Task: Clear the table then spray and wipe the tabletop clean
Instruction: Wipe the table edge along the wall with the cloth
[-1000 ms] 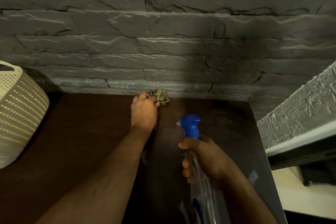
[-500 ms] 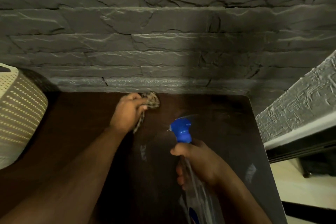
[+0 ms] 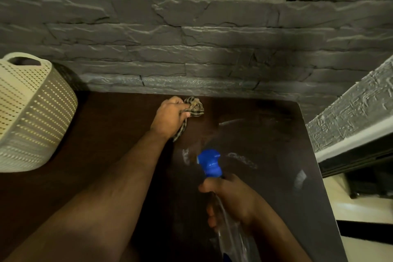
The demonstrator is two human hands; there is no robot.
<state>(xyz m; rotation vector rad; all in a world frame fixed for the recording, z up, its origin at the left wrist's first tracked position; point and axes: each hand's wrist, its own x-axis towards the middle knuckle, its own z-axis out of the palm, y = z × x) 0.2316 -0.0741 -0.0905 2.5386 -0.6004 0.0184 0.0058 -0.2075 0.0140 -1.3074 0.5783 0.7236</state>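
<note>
Left hand [image 3: 171,116] grips checked cloth [image 3: 194,108] at tabletop [image 3: 119,134] 12 o'clock | right hand [image 3: 230,200] clasps spray bottle [image 3: 209,161] | best: overlapping strokes toward wet streaks at 3 o'clock

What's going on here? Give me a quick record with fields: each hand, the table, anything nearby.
left hand: grips a checked cloth near the table's far edge
right hand: holds a clear spray bottle with blue head
tabletop: dark, with wet streaks towards the right
nearby: cream perforated basket at left; grey stone wall behind

Both hands [image 3: 170,116] [image 3: 230,200] clenched, forearms outstretched
</note>
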